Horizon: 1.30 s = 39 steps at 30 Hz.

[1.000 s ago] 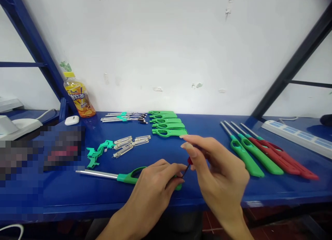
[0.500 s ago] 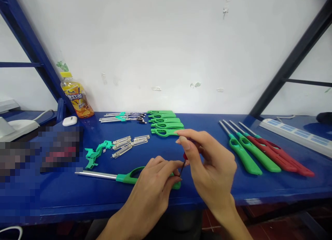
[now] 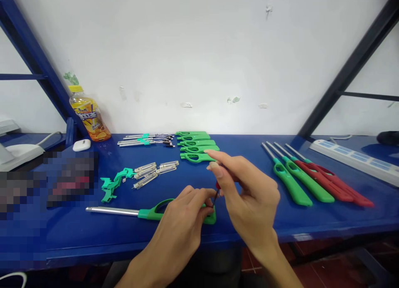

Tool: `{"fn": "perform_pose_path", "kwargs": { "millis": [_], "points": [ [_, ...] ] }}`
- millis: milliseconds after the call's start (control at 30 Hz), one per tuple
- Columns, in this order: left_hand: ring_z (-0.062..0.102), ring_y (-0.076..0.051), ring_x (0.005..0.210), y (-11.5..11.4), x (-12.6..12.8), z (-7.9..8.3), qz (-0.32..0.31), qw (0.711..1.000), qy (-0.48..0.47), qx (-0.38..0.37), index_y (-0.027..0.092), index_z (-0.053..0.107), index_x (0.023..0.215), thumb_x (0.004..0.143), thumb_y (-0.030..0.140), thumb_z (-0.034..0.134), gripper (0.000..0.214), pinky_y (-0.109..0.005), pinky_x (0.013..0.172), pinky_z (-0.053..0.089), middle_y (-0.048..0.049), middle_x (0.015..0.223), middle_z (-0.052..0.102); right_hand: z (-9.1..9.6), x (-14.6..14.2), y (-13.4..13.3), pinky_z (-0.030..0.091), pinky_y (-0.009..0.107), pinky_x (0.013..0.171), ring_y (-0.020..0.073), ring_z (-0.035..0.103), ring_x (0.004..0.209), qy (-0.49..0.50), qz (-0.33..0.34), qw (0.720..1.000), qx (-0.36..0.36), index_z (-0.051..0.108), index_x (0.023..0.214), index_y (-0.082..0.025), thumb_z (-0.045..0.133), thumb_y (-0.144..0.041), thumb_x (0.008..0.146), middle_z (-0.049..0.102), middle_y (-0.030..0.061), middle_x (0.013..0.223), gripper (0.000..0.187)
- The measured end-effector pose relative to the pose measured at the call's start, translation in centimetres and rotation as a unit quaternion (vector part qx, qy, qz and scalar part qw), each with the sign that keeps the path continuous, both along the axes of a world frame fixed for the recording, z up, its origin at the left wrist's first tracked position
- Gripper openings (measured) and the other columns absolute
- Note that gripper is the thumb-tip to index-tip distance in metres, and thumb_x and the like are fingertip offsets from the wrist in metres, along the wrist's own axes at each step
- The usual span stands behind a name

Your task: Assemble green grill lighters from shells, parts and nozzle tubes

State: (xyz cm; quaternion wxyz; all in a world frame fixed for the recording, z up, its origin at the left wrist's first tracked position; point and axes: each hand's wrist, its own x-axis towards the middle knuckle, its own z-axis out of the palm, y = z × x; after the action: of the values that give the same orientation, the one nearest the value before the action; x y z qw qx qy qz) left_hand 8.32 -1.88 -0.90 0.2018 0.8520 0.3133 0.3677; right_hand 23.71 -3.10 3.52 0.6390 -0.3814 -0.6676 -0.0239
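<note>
A green long-nosed lighter (image 3: 152,214) lies across the front of the blue table, its metal tube pointing left. My left hand (image 3: 183,221) is closed over its handle and hides much of it. In my right hand (image 3: 249,192) is a small screwdriver (image 3: 215,196) with a red handle, pinched between the fingers. Its thin shaft slants down to the lighter's handle near my left fingertips; the tip's exact contact is hidden. Behind my hands, several green lighter handle shells (image 3: 196,148) are stacked in a row.
Several clear lighter tanks (image 3: 149,173) and teal plastic pieces (image 3: 114,184) lie left of centre, metal tubes with wires (image 3: 145,140) behind them. Finished-looking green and red lighters (image 3: 311,176) lie right, beside a power strip (image 3: 355,159). A drink bottle (image 3: 90,117) and white earbud case (image 3: 82,145) stand back left.
The view has shifted slightly. Both hands keep their hold on the lighter and screwdriver, with the screwdriver still slanting down to the handle.
</note>
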Motion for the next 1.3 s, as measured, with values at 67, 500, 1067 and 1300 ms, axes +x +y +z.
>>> {"fn": "perform_pose_path", "kwargs": {
  "millis": [67,500,1067,1300],
  "points": [
    [0.064,-0.02,0.09,0.1,0.0,-0.1,0.008,1.0,0.008,-0.004,0.026,0.063,0.111,0.1,-0.003,0.055,0.032,-0.032,0.079,0.049,0.0034,0.098,0.072,-0.2,0.1,0.0,0.06,0.023,0.076,0.0092,0.069,0.07,-0.002,-0.001,1.0,-0.004,0.08,0.121,-0.024,0.067,-0.01,0.102,0.082,-0.0038,0.1,0.027],
    [0.063,-0.031,0.118,-1.2,-2.4,-0.7,0.001,0.994,0.1,0.045,0.026,0.066,0.136,0.105,0.019,0.062,0.032,-0.053,0.101,0.053,-0.0068,0.131,0.069,-0.8,0.2,0.3,0.051,0.023,0.062,0.0089,0.057,0.065,0.007,0.048,0.998,-0.031,0.081,0.12,-0.027,0.075,-0.015,0.099,0.071,-0.0055,0.082,0.024],
    [0.067,-0.029,0.103,-1.5,-3.9,-0.3,0.015,0.981,0.172,0.086,0.025,0.063,0.141,0.105,0.009,0.052,0.041,-0.05,0.089,0.06,-0.0089,0.122,0.071,-3.0,0.0,0.4,0.065,0.027,0.064,0.0143,0.077,0.069,0.097,0.102,0.985,-0.101,0.071,0.132,-0.031,0.071,-0.02,0.102,0.075,-0.0033,0.09,0.032],
    [0.067,-0.031,0.108,-1.4,-3.8,-1.0,0.02,0.976,0.167,0.141,0.021,0.061,0.142,0.105,0.006,0.047,0.043,-0.051,0.092,0.058,-0.0113,0.123,0.07,-3.4,0.2,0.5,0.067,0.036,0.082,0.0193,0.077,0.098,0.078,0.082,0.992,-0.058,0.066,0.144,-0.032,0.054,-0.018,0.11,0.072,0.0065,0.123,0.039]
  ]
}}
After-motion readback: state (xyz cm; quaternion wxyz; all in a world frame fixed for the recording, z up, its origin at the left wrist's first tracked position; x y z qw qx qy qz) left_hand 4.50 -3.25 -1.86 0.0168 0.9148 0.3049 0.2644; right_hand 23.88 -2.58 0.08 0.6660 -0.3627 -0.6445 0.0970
